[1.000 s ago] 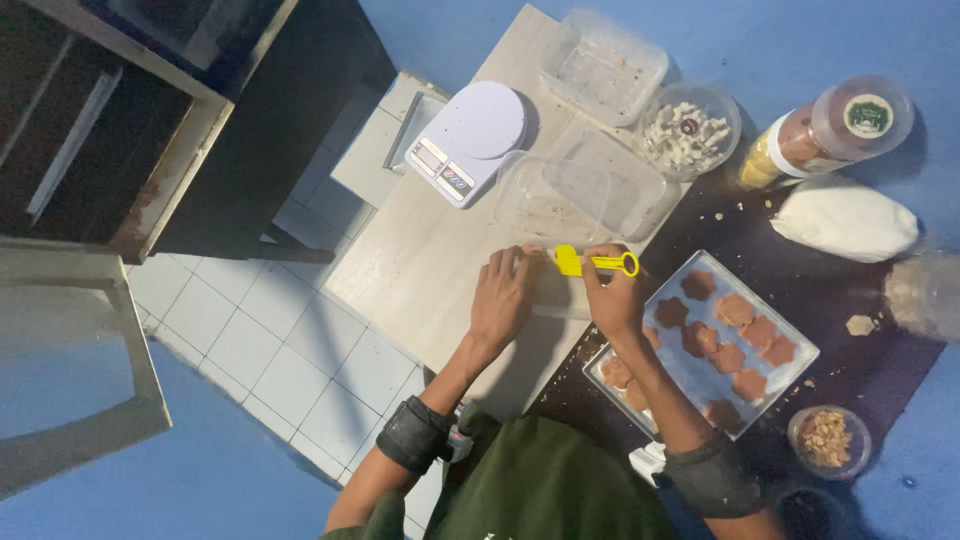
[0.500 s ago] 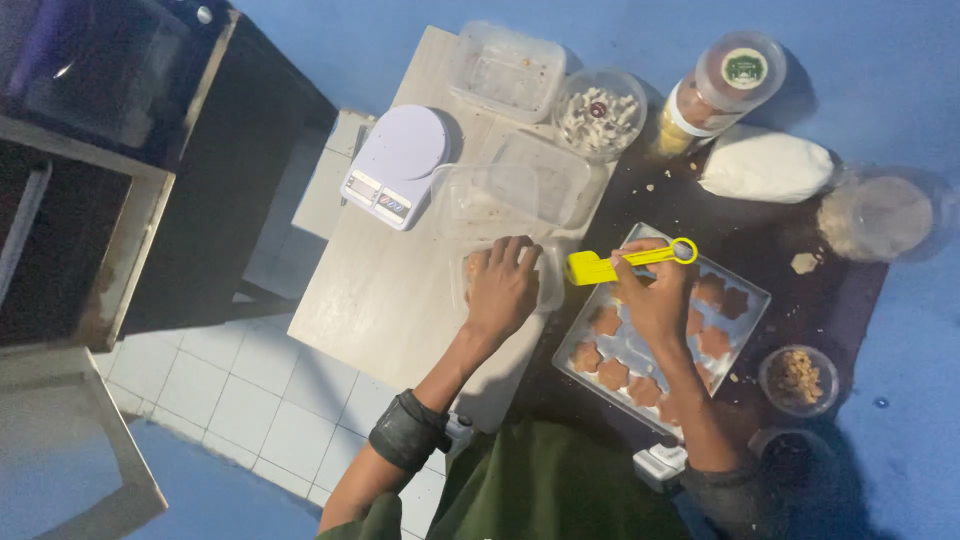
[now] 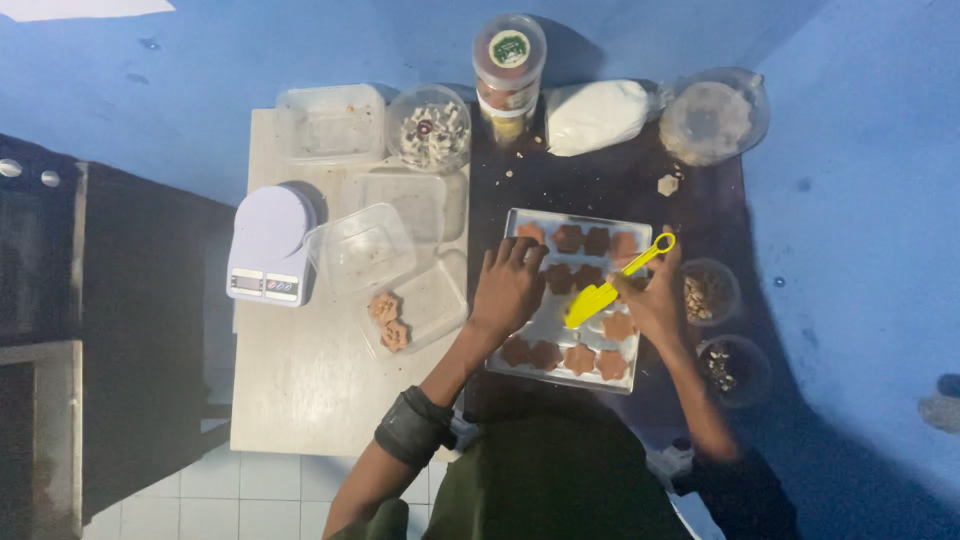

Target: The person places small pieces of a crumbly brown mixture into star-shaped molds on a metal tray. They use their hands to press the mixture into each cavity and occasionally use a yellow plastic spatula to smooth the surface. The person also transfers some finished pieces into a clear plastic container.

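Currently the right hand (image 3: pixel 655 300) grips a yellow spatula (image 3: pixel 605 288) blade-down among brown cookies (image 3: pixel 570 238) on the metal tray (image 3: pixel 628 224), left hand (image 3: pixel 508 288) spread flat steadying; next, presumably, slide under one cookie

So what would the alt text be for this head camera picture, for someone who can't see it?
Seen from above, a person's right hand holds a yellow spatula over a metal tray of brown flower-shaped cookies, the left hand resting on the tray. Beside it lie a white kitchen scale, clear plastic containers and a jar.
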